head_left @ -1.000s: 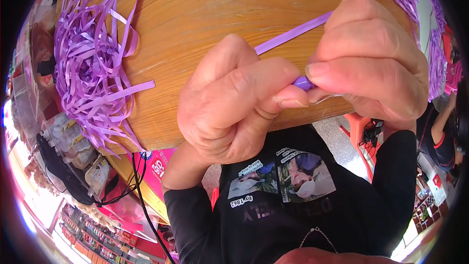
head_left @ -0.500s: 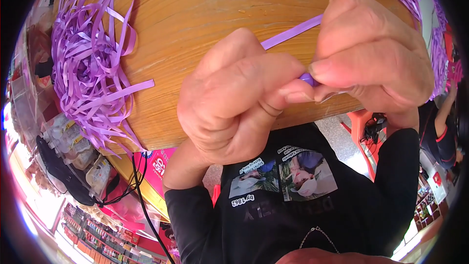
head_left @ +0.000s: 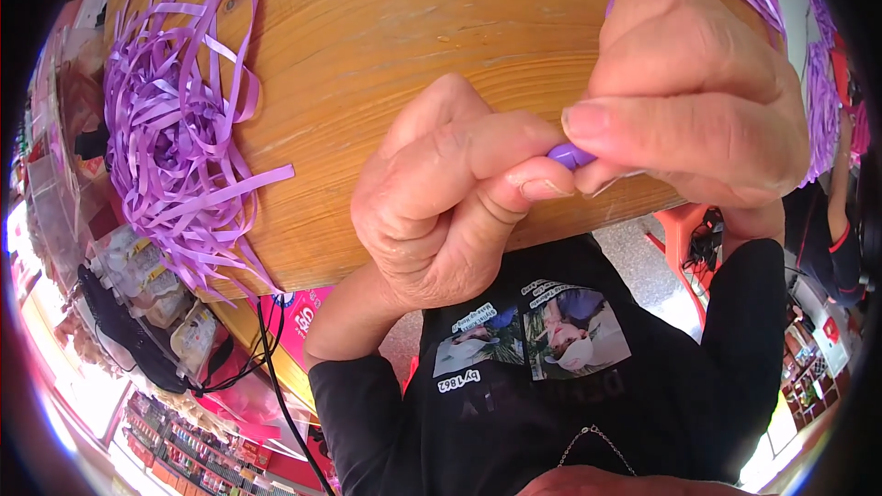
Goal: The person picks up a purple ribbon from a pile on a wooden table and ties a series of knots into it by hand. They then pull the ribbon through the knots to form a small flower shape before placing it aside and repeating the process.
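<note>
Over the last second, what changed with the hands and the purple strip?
The right hand has moved up over the purple strip, so the long stretch across the wooden table is now hidden; only a short bit shows between the fingertips. The left hand still pinches it. The pile of purple strips lies as before.

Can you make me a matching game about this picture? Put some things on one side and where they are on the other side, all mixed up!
Things:
1. ribbon pile
2. small purple piece
3. wooden table
4. black cable

Places:
A. hanging below the table edge
B. pinched between the fingertips of the left hand and the right hand
C. heaped on the left part of the table
D. under the hands and the ribbons

Pairs: 1-C, 2-B, 3-D, 4-A
</note>
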### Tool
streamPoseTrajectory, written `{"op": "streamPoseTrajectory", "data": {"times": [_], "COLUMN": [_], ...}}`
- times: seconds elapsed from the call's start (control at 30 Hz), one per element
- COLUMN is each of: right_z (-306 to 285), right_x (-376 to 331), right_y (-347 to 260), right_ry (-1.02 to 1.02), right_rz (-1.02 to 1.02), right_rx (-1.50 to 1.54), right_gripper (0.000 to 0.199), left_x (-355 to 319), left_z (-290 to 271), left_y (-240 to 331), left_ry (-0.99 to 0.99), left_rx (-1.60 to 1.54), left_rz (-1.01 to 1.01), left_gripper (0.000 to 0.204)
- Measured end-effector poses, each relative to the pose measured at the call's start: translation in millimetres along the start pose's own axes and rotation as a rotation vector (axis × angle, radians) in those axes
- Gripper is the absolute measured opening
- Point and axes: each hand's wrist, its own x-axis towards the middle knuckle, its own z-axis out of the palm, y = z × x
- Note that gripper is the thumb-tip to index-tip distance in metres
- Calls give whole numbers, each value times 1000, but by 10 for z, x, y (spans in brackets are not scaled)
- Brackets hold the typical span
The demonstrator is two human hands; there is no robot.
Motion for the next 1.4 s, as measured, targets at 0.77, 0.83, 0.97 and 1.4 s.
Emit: {"op": "streamPoseTrajectory", "data": {"times": [0.77, 0.83, 0.97, 1.4], "right_z": [-6, 87, 14, 71], "right_x": [69, 36, -93, -37], "right_y": [-105, -18, 86, 47], "right_ry": [-176, -89, -56, 30], "right_rz": [-184, -243, -3, 216], "right_rx": [-130, -163, 56, 84], "right_gripper": [33, 33, 38, 37], "left_x": [-40, -40, -9, 46], "left_z": [-74, -58, 1, -27], "left_y": [111, 61, 44, 178], "left_ry": [-109, -81, 6, 50], "left_rx": [-22, -22, -135, -612], "left_rz": [-76, -60, -141, -486], "left_gripper": [25, 23, 19, 20]}}
